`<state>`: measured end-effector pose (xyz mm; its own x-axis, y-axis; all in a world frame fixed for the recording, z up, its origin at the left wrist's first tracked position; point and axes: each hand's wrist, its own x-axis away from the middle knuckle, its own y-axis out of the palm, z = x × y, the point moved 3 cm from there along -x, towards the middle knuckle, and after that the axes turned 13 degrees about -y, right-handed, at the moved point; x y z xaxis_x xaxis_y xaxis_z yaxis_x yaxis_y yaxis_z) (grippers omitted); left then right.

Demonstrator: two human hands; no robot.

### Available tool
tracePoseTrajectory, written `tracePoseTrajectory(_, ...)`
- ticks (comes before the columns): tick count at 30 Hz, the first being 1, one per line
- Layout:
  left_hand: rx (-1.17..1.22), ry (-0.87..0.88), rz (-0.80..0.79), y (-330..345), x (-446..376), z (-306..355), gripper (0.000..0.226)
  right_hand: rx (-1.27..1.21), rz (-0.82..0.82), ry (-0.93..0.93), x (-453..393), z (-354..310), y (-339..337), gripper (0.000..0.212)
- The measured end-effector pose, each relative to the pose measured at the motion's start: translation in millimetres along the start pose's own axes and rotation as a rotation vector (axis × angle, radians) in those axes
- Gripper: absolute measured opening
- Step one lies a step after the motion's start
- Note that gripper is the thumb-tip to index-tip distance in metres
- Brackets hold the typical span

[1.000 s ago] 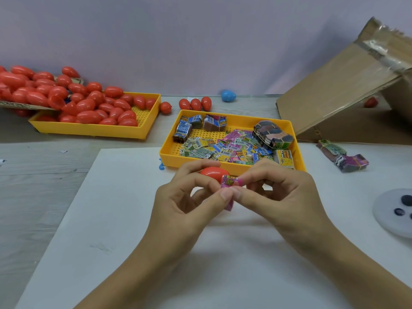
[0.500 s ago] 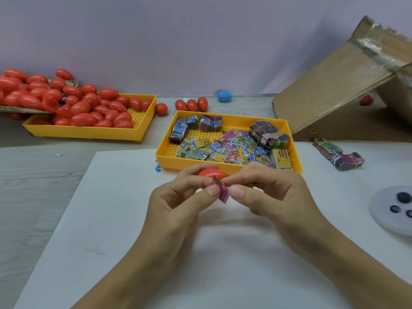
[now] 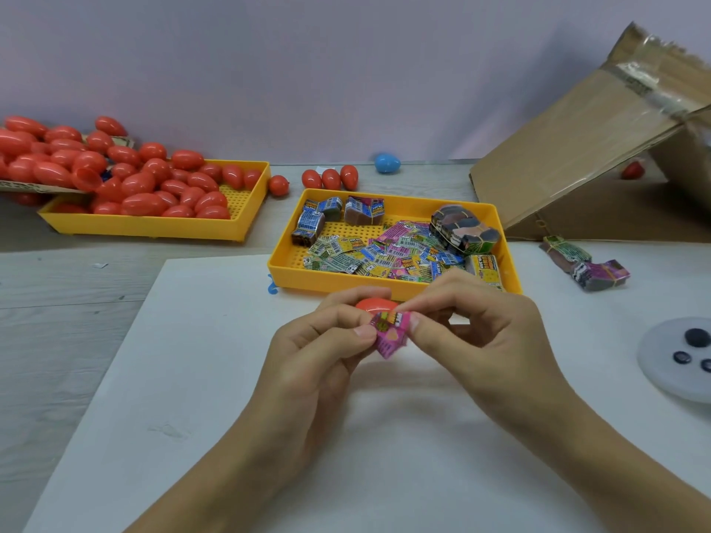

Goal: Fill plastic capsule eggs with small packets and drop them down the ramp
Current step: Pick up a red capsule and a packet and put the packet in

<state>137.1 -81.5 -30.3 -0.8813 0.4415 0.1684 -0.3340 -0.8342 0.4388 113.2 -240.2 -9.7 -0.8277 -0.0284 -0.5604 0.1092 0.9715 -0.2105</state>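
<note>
Just in front of the packet tray (image 3: 392, 288), my left hand (image 3: 319, 352) cups the red egg half (image 3: 375, 305) while its thumb and my right hand (image 3: 477, 332) both pinch the pink packet (image 3: 390, 332). It looks feather-light and floppy, so I'd grip its edges and fold it tight; the smooth shell may well be slippery. Compared with half a second ago, the packet is turned flatter toward me, showing more of its face.

White disc (image 3: 661, 363) with dark buttons (image 3: 696, 337) — right edge.
</note>
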Motion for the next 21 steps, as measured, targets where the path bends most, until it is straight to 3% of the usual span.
tracePoseTrajectory(5, -0.250, 0.132, 0.011, -1, 4, -4, 0.016, 0.078, 0.015, -0.114, -1, -6, 1, 0.016)
tracePoseTrajectory(12, -0.363, 0.282, 0.069, -1, 6, 6, 0.014, -0.031, 0.159, -0.061, -3, -4, -7, 0.024)
tracePoseTrajectory(17, -0.430, 0.374, 0.183, -5, 5, 14, 0.030, -0.050, 0.154, 0.001, -4, -3, -7, 0.008)
tracePoseTrajectory(21, -0.417, 0.364, 0.194, -7, 5, 14, 0.053, -0.058, 0.106, 0.017, -3, -1, -5, 0.014)
